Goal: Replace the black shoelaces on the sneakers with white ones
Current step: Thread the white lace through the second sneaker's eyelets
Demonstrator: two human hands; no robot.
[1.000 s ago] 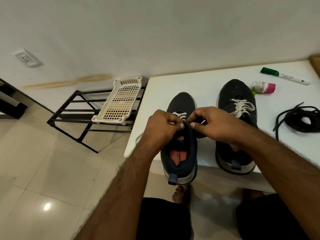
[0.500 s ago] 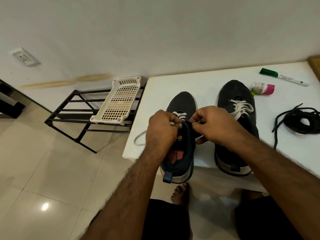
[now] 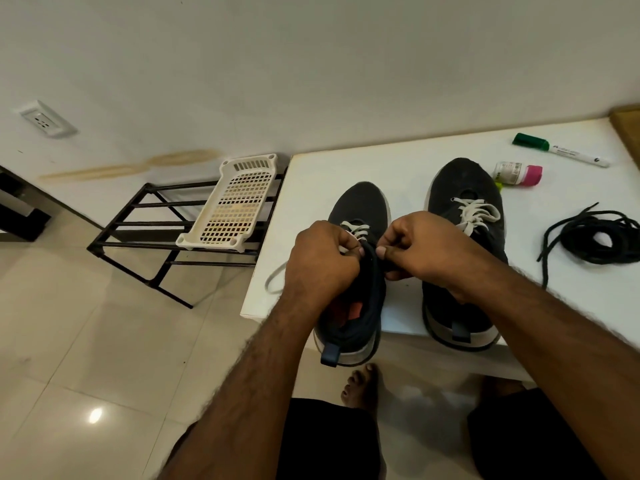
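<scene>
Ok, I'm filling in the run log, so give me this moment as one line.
left hand: pinches white lace | right hand: pinches lace end | left sneaker: partly laced | black laces: on table

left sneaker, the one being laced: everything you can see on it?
The dark knit left sneaker lies on the white tabletop, toe toward the wall, its heel with a dark pull loop hanging past the near edge. It has a pale sole and a reddish insole. White lace crosses its front eyelets, and a loose end loops off the table's left side. The left hand and right hand both pinch at the lace area near the collar.
</scene>
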